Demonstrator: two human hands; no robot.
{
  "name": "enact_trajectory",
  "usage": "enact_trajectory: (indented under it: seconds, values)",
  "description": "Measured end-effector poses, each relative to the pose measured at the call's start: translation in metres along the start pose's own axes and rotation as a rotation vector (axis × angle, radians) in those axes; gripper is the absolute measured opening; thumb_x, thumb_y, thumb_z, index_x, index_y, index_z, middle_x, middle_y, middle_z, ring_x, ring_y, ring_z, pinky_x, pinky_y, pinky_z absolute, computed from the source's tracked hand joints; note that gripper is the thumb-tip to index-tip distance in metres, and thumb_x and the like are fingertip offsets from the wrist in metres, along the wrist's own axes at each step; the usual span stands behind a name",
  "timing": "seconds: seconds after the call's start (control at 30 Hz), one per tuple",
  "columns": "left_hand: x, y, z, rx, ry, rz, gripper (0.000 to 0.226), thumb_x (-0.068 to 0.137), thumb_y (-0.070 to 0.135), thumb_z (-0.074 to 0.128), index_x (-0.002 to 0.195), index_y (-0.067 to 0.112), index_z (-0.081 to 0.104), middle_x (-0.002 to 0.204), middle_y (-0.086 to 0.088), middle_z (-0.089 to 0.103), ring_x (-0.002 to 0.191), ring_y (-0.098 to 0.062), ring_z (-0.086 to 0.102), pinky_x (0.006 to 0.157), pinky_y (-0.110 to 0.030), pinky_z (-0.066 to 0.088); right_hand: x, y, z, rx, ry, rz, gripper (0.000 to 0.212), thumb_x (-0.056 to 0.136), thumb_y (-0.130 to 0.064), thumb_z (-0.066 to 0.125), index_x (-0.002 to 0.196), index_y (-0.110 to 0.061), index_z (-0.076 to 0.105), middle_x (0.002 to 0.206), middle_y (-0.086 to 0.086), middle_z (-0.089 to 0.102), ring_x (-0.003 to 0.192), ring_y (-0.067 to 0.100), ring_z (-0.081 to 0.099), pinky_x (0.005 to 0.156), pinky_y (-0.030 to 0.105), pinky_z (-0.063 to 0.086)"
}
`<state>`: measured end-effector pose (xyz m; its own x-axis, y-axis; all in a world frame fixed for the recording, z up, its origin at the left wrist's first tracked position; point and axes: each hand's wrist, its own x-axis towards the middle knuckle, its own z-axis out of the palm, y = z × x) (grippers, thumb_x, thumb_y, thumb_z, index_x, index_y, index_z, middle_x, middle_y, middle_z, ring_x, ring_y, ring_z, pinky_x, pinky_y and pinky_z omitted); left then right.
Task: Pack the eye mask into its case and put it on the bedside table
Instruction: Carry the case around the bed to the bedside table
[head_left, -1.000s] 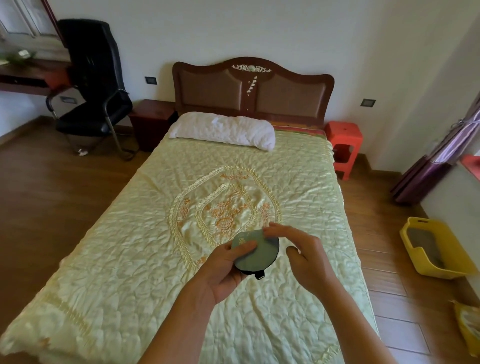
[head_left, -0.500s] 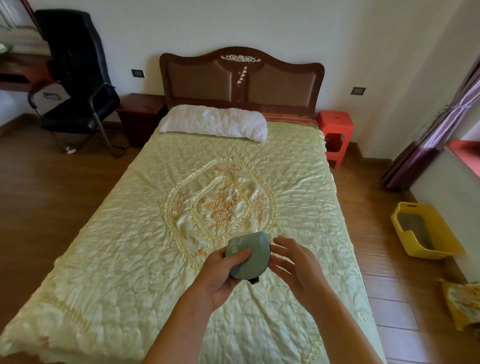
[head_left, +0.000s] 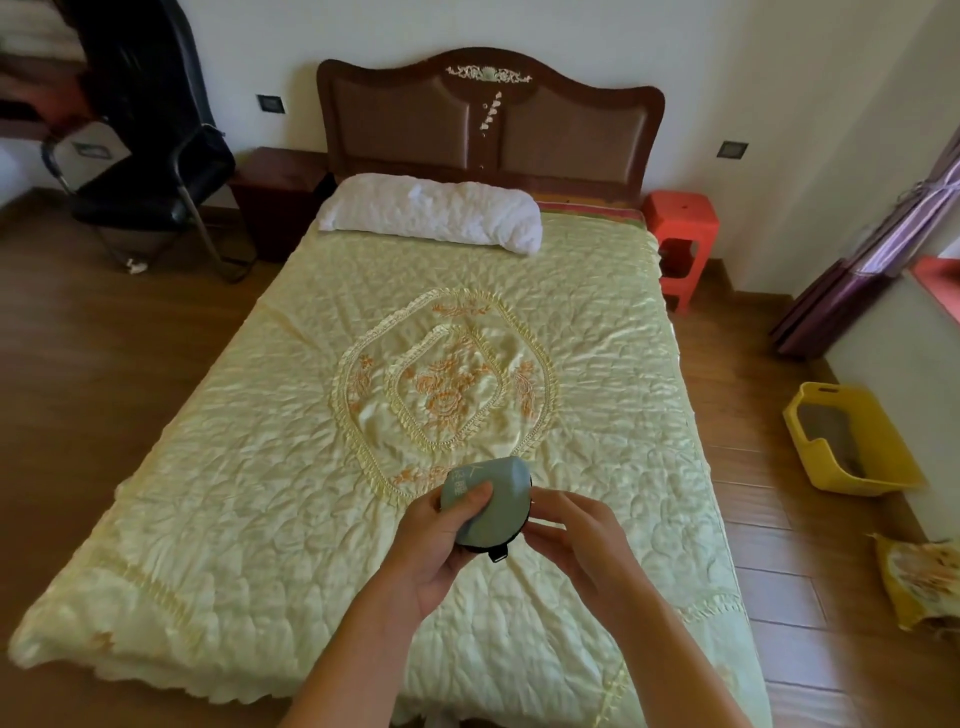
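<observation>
Beyond the hands a bed (head_left: 291, 467) under a pale yellow quilt runs to a dark wooden headboard (head_left: 488, 117) on a white wall (head_left: 571, 36), a white pillow (head_left: 431, 213) below it. Left of them stands a black chair (head_left: 150, 156) on wood flooring (head_left: 93, 374); right, a red stool (head_left: 680, 234), purple curtain (head_left: 852, 291) and yellow bin (head_left: 852, 441)

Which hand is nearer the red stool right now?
Right. The right hand is on the case's stool-facing side; the left hand grips its far side. The red stool stands well off by the headboard.
</observation>
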<state>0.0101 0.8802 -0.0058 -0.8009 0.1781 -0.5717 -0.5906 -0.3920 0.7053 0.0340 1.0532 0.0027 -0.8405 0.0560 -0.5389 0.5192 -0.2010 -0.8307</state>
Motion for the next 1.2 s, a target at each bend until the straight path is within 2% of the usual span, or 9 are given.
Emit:
enact_trajectory:
  seconds: [0.2,0.33,0.43,0.57,0.73,0.83,0.93,1.07,1.2]
  values:
    - [-0.020,0.003,-0.030,-0.084,0.134,0.071,0.041,0.072,0.019,0.078,0.109,0.002,0.069,0.097,-0.015,0.075,0.086,-0.024,0.071,0.066,-0.031,0.061,0.008,0.001,0.036,-0.029,-0.125,0.016,0.023,0.094,-0.028,0.066,0.099,-0.013,0.083,0.104,0.015,0.080,0.103,0.037,0.074,0.101,0.046,0.053]
    - [-0.048,-0.002,-0.057,-0.192,0.308,0.128,0.032,0.079,0.014,0.076,0.106,-0.001,0.070,0.095,-0.015,0.076,0.086,-0.024,0.072,0.064,-0.029,0.061,0.011,0.006,0.067,-0.119,-0.282,0.041,0.023,0.093,-0.028,0.067,0.100,-0.012,0.083,0.108,0.018,0.079,0.105,0.037,0.073,0.104,0.048,0.053]
    - [-0.075,-0.009,-0.075,-0.276,0.463,0.188,0.025,0.081,0.012,0.075,0.102,0.000,0.070,0.094,-0.015,0.077,0.087,-0.025,0.072,0.062,-0.029,0.060,0.015,0.015,0.090,-0.179,-0.385,0.069,0.030,0.091,-0.030,0.071,0.108,-0.006,0.077,0.115,0.022,0.075,0.101,0.034,0.075,0.096,0.044,0.058]
    - [-0.120,-0.033,-0.096,-0.406,0.632,0.262,0.025,0.081,0.012,0.075,0.102,0.001,0.070,0.092,-0.012,0.079,0.090,-0.024,0.073,0.070,-0.032,0.062,0.006,0.041,0.122,-0.279,-0.565,0.133,0.037,0.089,-0.033,0.073,0.111,-0.003,0.073,0.116,0.021,0.073,0.102,0.034,0.075,0.093,0.042,0.058]
    - [-0.174,-0.078,-0.116,-0.559,0.833,0.335,0.030,0.080,0.013,0.076,0.107,0.005,0.068,0.103,-0.013,0.076,0.097,-0.026,0.072,0.074,-0.035,0.060,-0.037,0.073,0.156,-0.418,-0.826,0.201,0.026,0.090,-0.032,0.071,0.098,-0.010,0.082,0.103,0.014,0.080,0.100,0.031,0.075,0.096,0.041,0.058]
    - [-0.203,-0.101,-0.122,-0.627,0.915,0.387,0.027,0.083,0.013,0.073,0.107,0.004,0.068,0.104,-0.015,0.076,0.096,-0.026,0.073,0.075,-0.036,0.060,-0.063,0.087,0.172,-0.499,-0.966,0.215,0.028,0.093,-0.028,0.066,0.100,-0.006,0.081,0.103,0.014,0.080,0.100,0.029,0.076,0.095,0.040,0.058]
    - [-0.230,-0.118,-0.129,-0.684,1.003,0.458,0.026,0.083,0.012,0.073,0.107,0.004,0.068,0.105,-0.016,0.076,0.098,-0.028,0.072,0.078,-0.039,0.060,-0.083,0.101,0.191,-0.562,-1.036,0.237,0.031,0.091,-0.027,0.069,0.102,0.000,0.079,0.103,0.016,0.080,0.097,0.027,0.077,0.091,0.038,0.060]
    - [-0.260,-0.136,-0.144,-0.733,1.093,0.501,0.026,0.081,0.013,0.074,0.106,0.005,0.069,0.104,-0.016,0.076,0.093,-0.027,0.074,0.072,-0.037,0.061,-0.111,0.123,0.217,-0.627,-1.115,0.265,0.028,0.091,-0.027,0.070,0.105,-0.004,0.078,0.096,0.012,0.082,0.091,0.024,0.078,0.075,0.031,0.059]
    - [-0.280,-0.150,-0.170,-0.777,1.139,0.531,0.040,0.076,0.018,0.077,0.112,0.003,0.067,0.109,-0.018,0.075,0.101,-0.031,0.072,0.081,-0.041,0.061,-0.133,0.146,0.241,-0.672,-1.182,0.296,0.021,0.093,-0.024,0.069,0.097,-0.007,0.080,0.084,0.007,0.082,0.087,0.023,0.077,0.086,0.038,0.060]
